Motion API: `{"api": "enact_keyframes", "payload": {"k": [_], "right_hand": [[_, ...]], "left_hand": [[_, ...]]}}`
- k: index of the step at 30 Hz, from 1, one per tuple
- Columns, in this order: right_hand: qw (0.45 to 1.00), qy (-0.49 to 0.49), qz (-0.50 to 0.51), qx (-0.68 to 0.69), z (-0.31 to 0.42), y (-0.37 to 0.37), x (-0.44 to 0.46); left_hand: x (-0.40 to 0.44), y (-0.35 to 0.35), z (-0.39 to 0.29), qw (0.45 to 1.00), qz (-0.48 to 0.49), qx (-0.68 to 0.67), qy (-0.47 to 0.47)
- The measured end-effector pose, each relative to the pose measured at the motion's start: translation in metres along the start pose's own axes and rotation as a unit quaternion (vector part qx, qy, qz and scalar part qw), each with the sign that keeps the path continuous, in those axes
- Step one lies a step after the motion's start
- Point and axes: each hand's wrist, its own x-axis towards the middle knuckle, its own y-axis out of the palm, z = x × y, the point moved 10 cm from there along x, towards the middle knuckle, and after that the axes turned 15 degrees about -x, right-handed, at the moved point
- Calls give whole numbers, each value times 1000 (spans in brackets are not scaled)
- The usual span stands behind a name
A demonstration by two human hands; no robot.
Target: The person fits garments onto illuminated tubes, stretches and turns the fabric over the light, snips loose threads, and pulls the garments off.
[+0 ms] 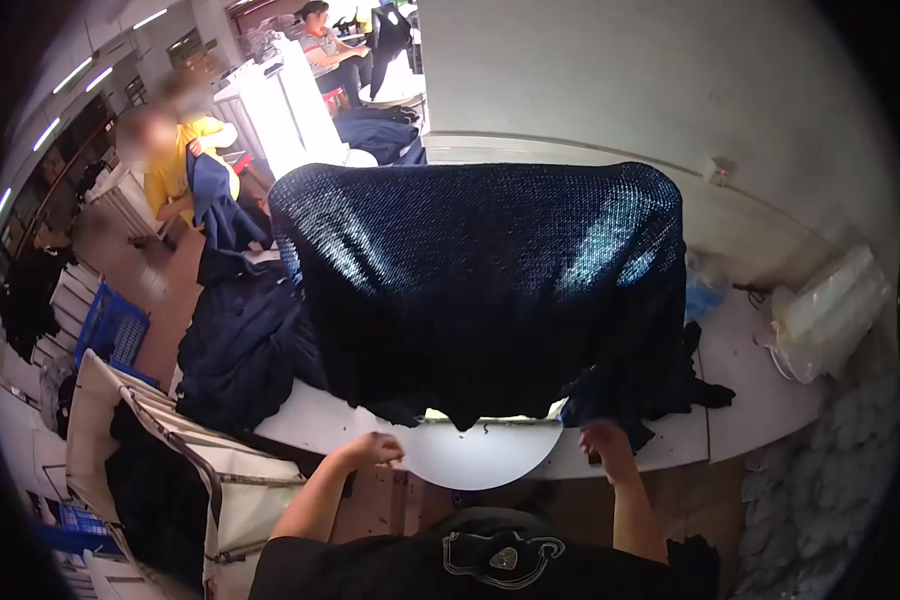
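The knit fabric [480, 240] is deep navy, its fine mesh pattern speckled bright blue and bluish white toward both sides and darkening to near black at the hem. The tabletop [760, 415] is white, as is the rounded board [480, 457] at its near edge. Navy also colours the cloth pile [240, 345] along the tabletop's left edge. A black shirt [390, 565] bears a pale outlined motif [503, 558]. The slatted basket [115, 325] beyond the left edge is bright blue.
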Motion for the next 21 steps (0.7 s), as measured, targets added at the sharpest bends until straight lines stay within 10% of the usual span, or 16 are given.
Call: {"api": "enact_keyframes", "payload": {"k": [2,6,12,16,21], "right_hand": [[996,-60,-28,60,88,15,-7],[943,-329,-54,22,198,5,14],[929,-247,-160,225,201,-37,58],[874,-339,-186,294,266,-80,18],[855,-383,-97,337,363,-107,6]], "left_hand": [[-23,2,-83,939,-45,24,339],[-93,-29,-180,833,-197,-262,446],[-160,-36,-219,741,-247,-175,600],[-276,-38,-281,575,-452,60,679],[-274,-26,-330,585,-387,291,651]]}}
